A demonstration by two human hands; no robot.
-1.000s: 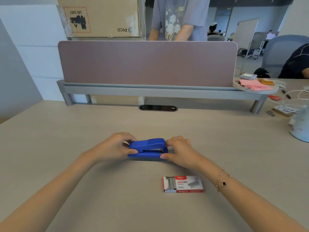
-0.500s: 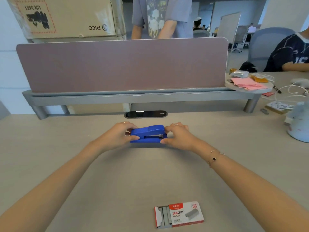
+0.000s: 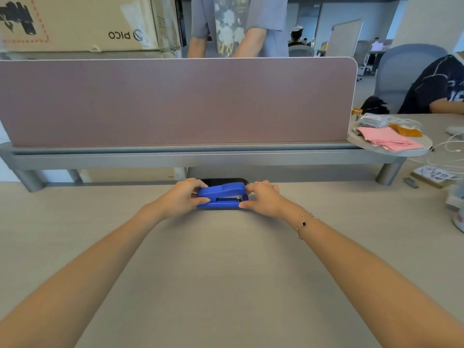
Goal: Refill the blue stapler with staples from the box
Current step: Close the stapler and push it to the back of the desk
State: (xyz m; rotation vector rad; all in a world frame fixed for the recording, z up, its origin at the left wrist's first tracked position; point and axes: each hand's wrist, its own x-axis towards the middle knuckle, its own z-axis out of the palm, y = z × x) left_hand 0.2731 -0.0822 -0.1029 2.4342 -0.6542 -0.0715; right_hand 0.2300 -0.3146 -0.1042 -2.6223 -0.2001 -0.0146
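The blue stapler (image 3: 222, 195) lies on the beige desk, far out in front of me near the cable slot. My left hand (image 3: 182, 197) grips its left end, thumb on the front side and fingers over the back. My right hand (image 3: 262, 197) grips its right end, where the metal staple channel shows. The stapler's top is down. The staple box is out of view.
A mauve divider panel (image 3: 175, 101) on a grey rail stands just behind the stapler. A small round shelf (image 3: 411, 150) at its right end holds pink papers and packets. White cables and small items lie at the right. Two people are beyond the divider.
The stapler, held in both hands, has slid further away towards the divider. The view has tilted up, so the staple box has dropped out of the bottom of the picture.
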